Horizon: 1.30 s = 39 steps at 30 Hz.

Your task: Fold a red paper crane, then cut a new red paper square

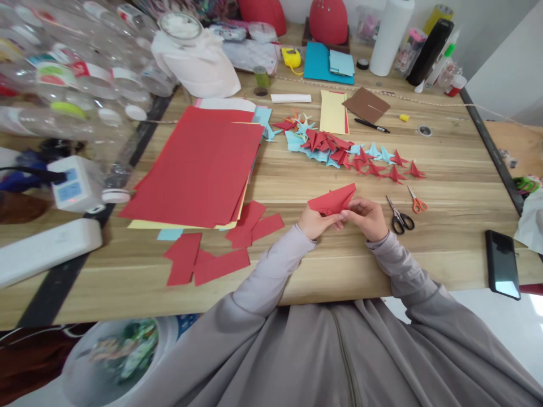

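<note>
My left hand (314, 223) and my right hand (368, 219) both pinch a folded red paper (333, 199), just right of the frame's middle. Little paper birds (360, 158) lie above it, black scissors (397, 215) to the right.

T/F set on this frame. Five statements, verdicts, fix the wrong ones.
1. The left hand and right hand both hold a folded red paper. True.
2. The phone lies left of the large paper stack. False: the phone lies far right of the stack.
3. The black-handled scissors lie beside the orange-handled scissors. True.
4. All the folded paper figures are red. False: several are light blue.
5. The tape measure is yellow. True.
</note>
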Motion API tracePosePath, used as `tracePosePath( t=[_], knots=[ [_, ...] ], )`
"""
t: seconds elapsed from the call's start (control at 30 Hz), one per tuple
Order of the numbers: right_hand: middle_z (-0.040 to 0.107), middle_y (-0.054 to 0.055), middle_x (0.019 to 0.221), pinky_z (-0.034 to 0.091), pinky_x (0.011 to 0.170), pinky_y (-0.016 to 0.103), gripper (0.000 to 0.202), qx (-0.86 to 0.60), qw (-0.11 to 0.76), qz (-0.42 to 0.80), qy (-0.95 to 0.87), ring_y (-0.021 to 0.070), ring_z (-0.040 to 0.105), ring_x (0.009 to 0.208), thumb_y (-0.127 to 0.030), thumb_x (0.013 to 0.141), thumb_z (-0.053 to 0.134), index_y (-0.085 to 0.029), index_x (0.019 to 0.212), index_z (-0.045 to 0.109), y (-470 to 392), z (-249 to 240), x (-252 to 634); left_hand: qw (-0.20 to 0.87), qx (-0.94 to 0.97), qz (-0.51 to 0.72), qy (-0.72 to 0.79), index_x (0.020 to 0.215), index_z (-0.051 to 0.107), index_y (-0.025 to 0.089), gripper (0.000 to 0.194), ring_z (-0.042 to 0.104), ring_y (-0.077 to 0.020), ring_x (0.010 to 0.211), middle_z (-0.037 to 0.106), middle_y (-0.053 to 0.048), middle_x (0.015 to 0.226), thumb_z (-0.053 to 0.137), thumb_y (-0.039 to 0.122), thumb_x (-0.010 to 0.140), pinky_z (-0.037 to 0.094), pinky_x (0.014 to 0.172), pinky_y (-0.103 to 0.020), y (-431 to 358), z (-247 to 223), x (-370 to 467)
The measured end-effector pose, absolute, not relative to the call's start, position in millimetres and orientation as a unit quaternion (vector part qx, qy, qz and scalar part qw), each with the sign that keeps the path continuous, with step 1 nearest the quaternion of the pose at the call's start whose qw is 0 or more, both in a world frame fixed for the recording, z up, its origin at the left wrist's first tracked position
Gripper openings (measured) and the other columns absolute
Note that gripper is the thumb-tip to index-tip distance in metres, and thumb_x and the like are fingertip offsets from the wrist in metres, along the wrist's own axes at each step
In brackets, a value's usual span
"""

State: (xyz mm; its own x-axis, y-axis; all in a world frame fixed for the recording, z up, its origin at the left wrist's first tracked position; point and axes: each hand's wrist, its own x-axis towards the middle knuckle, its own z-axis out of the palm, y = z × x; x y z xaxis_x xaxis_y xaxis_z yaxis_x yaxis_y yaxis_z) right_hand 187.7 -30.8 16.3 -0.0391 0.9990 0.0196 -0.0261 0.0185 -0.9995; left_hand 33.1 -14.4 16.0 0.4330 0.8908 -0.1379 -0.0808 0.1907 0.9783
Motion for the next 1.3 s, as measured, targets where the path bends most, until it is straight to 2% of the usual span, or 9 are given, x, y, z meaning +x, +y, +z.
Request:
tracePosePath(
  t=[0.23,0.47,0.77,0.97,1.17,1.3],
  knots=[
    [0.061,-0.001,0.068,0.047,0.057,0.026,0.026,-0.478,0.519,0.462,-0.538,0.0103,0.056,0.059,-0.034,0.062,0.079,-0.017,0.072,0.063,-32.4,8.5,187.7,0.633,0.543,0.399,0.380,0.060,0.062,0.013,0.043,0.060,-0.0144,0.049,0.063,-0.003,0.051,0.071,0.056,0.061,0.054,0.054,-0.029,-16.6,19.3,35.1],
    [0.063,0.000,0.072,0.047,0.059,0.025,0.021,-0.456,0.525,0.483,-0.531,0.0104,0.059,0.062,-0.031,0.065,0.077,-0.018,0.078,0.066,-34.4,6.1,187.6,0.622,0.542,0.415,0.383,0.060,0.062,0.014,0.039,0.059,-0.0145,0.047,0.063,-0.003,0.051,0.071,0.052,0.064,0.054,0.053,-0.030,-17.8,17.4,36.1],
    [0.062,-0.002,0.061,0.048,0.056,0.026,0.018,-0.440,0.561,0.527,-0.463,0.0111,0.060,0.056,-0.029,0.063,0.078,-0.018,0.068,0.066,-33.0,9.9,182.5,0.660,0.492,0.415,0.389,0.066,0.062,0.010,0.040,0.060,-0.0134,0.047,0.065,-0.005,0.059,0.075,0.047,0.059,0.053,0.049,-0.027,-16.8,9.3,40.3],
    [0.063,-0.003,0.059,0.044,0.053,0.022,0.023,-0.477,0.561,0.527,-0.425,0.0078,0.054,0.053,-0.035,0.057,0.081,-0.018,0.064,0.067,-29.6,11.6,184.9,0.701,0.456,0.395,0.381,0.070,0.062,0.010,0.040,0.061,-0.0144,0.046,0.066,-0.005,0.059,0.078,0.043,0.056,0.053,0.046,-0.027,-17.3,8.7,39.4],
    [0.059,-0.002,0.053,0.043,0.051,0.023,0.035,-0.495,0.510,0.545,-0.444,0.0086,0.051,0.050,-0.051,0.069,0.068,-0.017,0.062,0.065,-27.4,11.3,188.1,0.724,0.407,0.395,0.394,0.070,0.062,0.008,0.040,0.059,-0.0141,0.044,0.066,-0.005,0.057,0.081,0.039,0.052,0.051,0.043,-0.026,-16.8,6.1,40.0],
    [0.060,-0.002,0.055,0.043,0.051,0.023,0.033,-0.504,0.505,0.538,-0.449,0.0087,0.051,0.050,-0.047,0.059,0.077,-0.017,0.063,0.063,-28.0,11.7,184.8,0.727,0.407,0.391,0.391,0.069,0.063,0.008,0.039,0.059,-0.0138,0.043,0.065,-0.005,0.056,0.081,0.038,0.051,0.051,0.042,-0.026,-16.9,5.7,40.1]
  ],
)
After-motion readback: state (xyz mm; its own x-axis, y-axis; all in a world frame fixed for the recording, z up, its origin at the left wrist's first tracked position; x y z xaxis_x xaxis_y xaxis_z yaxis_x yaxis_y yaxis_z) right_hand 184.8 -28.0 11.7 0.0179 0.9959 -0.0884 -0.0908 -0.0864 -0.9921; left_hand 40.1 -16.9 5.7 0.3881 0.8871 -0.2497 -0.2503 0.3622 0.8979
